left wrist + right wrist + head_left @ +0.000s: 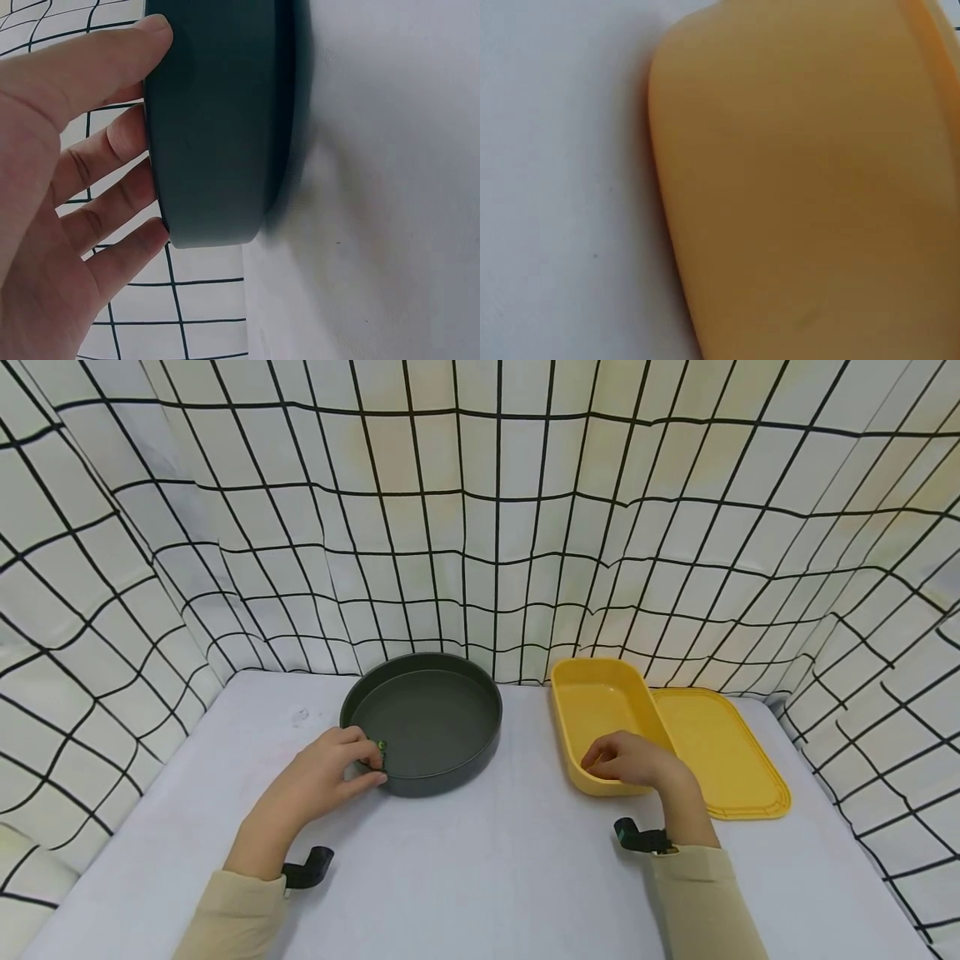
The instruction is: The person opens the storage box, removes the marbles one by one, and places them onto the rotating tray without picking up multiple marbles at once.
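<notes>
My left hand is at the near-left rim of a round dark grey pan. Between its thumb and index finger it pinches a small green object, mostly hidden and too small to identify. In the left wrist view the thumb shows in front of the pan's outer wall, with the other fingertips behind the rim. My right hand reaches into the near end of a yellow rectangular container, fingers bent; whether they hold anything is hidden. Only the container's outer side shows in the right wrist view.
A flat yellow lid lies to the right of the container, against its side. White cloth covers the table. Behind and at both sides rise white walls with a black grid.
</notes>
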Demonstrator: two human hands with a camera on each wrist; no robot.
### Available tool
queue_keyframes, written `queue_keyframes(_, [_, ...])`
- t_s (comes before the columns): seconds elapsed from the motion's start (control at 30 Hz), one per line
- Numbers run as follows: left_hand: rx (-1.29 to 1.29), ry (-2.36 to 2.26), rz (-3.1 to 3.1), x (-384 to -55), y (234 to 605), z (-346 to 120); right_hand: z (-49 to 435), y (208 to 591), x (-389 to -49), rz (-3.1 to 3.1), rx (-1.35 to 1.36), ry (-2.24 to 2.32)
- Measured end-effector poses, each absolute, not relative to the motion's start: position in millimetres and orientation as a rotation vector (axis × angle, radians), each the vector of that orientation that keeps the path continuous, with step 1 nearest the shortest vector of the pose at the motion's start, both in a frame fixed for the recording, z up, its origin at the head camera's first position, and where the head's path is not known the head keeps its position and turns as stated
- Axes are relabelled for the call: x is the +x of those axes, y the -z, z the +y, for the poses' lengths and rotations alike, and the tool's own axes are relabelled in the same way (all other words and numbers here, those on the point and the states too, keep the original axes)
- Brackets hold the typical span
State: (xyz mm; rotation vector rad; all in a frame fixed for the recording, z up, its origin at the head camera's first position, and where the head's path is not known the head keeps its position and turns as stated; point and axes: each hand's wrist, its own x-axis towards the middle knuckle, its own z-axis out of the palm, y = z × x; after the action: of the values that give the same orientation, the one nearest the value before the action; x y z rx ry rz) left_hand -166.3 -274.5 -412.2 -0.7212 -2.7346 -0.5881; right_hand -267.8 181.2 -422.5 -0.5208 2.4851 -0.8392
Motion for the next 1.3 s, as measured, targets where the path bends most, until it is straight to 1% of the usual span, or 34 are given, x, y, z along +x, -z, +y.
queue_keyframes(0.27, [-0.693,0.583,-2.779,-165,409,-272,179,422,-269,2.46,-0.511,0.811])
queue_keyframes(0.53, [-0.688,0.578,-2.786,-166,409,-273,179,419,-267,2.436,-0.538,0.88])
queue_keyframes(0.83, [-0.679,0.582,-2.8,-166,409,-272,177,409,-265,2.385,-0.606,0.894])
queue_keyframes(0.97, [-0.666,0.583,-2.812,-165,410,-271,171,411,-265,2.394,-0.632,0.881])
queue_keyframes(1.07, [-0.659,0.582,-2.817,-165,411,-272,168,416,-266,2.428,-0.596,0.834])
queue_keyframes(1.3, [-0.673,0.584,-2.802,-165,410,-273,162,419,-265,2.523,-0.379,0.753])
